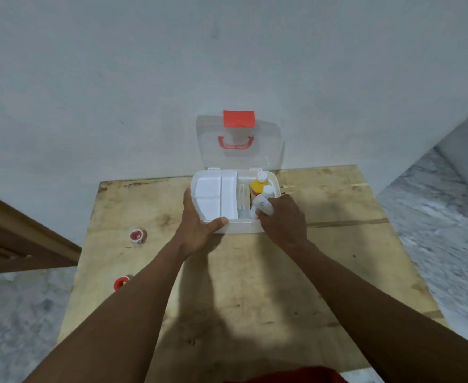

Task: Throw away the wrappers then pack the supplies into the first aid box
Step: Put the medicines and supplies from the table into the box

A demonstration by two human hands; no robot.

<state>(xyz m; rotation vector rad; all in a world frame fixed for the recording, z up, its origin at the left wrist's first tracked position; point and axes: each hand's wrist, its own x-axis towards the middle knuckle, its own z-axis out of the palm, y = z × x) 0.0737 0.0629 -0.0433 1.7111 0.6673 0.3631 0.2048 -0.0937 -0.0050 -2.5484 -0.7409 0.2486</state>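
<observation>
Right hand [282, 219] clamped on white bottle [264, 205], free end angled forward-down into first aid box [238, 230] right compartment just beneath; left hand [197, 222] grips box's near-left corner.

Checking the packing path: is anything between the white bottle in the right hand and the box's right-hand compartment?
Nothing visible does. The lid stands open and the right hand holds the white bottle at that compartment's near end in the first aid box; the yellow bottle lies at its far end.
</observation>
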